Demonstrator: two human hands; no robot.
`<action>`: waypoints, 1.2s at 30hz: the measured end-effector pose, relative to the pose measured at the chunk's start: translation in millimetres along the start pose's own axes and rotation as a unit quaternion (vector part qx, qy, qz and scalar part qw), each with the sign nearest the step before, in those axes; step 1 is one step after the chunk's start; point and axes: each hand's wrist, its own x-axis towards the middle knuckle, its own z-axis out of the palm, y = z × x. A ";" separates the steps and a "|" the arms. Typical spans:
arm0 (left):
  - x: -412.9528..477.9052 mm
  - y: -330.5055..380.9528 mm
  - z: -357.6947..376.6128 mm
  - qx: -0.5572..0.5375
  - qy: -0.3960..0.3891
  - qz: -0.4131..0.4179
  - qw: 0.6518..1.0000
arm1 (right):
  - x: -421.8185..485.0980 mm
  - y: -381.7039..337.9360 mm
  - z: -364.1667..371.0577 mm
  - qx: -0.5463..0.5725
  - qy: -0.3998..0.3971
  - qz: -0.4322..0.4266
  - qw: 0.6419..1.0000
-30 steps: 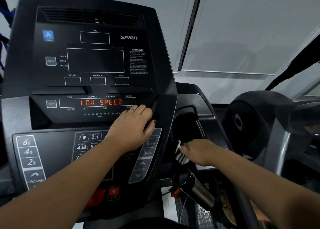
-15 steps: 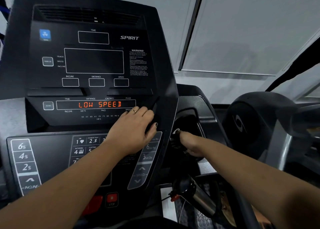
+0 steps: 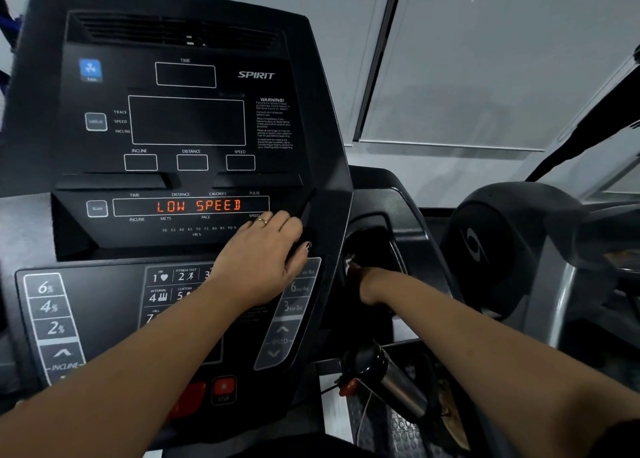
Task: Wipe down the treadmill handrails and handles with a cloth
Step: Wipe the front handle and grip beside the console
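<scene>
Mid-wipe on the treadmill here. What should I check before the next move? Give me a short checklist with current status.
1. Cloth gripped: cannot tell. Only a white scrap of cloth shows at the right hand, whose fingers are hidden in the dark side pocket.
2. Left hand off the buttons: cannot tell. It lies flat at the console's right edge, wrist over the program keypad, thumb beside the speed keys.
3. Console idle: not ok. The display is lit and reads LOW SPEED.
4. Belt stopped: cannot tell, out of view.
5. Steel handle grip free to wipe: ok, bare below the right forearm.
</scene>
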 end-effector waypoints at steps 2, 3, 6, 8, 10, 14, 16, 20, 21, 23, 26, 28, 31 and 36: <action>-0.1 -0.3 -0.6 -0.003 -0.002 0.001 1.000 | -0.7 0.3 -1.4 -0.074 0.008 0.005 0.997; -0.1 -0.5 -0.8 -0.004 -0.002 0.003 1.000 | -1.7 0.5 -2.3 -0.105 0.013 0.016 0.994; -0.5 -1.7 -2.1 -0.009 -0.001 0.007 1.000 | -3.5 -0.2 -4.1 -0.193 0.009 0.040 0.980; -0.2 -2.3 -3.0 -0.010 -0.006 0.007 1.000 | -1.7 -0.7 -4.0 -0.227 0.018 0.048 0.973; -1.0 -2.5 -3.9 -0.014 -0.004 0.009 1.000 | -2.5 -2.7 -4.6 -0.228 0.035 0.058 0.971; -2.0 -3.2 -3.4 -0.014 -0.002 0.010 1.000 | -2.7 -3.4 -10.5 -0.202 0.012 0.060 0.978; -1.4 -2.7 -2.7 -0.009 0.001 0.009 1.000 | -1.1 -1.1 -14.9 -0.176 -0.006 0.062 0.982; 0.0 -1.3 -1.7 -0.005 0.006 0.008 1.000 | 9.7 -0.3 -14.6 -0.093 0.029 0.044 0.994; 0.5 -1.1 -1.7 -0.006 0.003 0.007 1.000 | 11.5 -1.8 -13.3 -0.059 0.045 0.043 0.996; 1.6 -0.4 -2.3 -0.008 -0.001 0.008 1.000 | 20.2 1.7 -7.8 0.023 0.078 0.040 0.996; 2.4 0.4 -3.4 -0.010 -0.011 0.006 1.000 | 23.9 5.4 3.0 0.146 0.096 0.028 0.984; 2.7 0.2 -3.7 -0.013 -0.015 0.005 1.000 | 25.7 7.3 10.5 0.203 0.096 0.007 0.974; 3.0 0.5 -4.4 -0.018 -0.013 0.005 1.000 | 31.6 10.8 14.8 0.260 0.089 -0.011 0.961; 1.5 0.1 -4.2 -0.019 -0.018 0.000 1.000 | 5.3 12.4 10.7 0.241 0.061 -0.004 0.969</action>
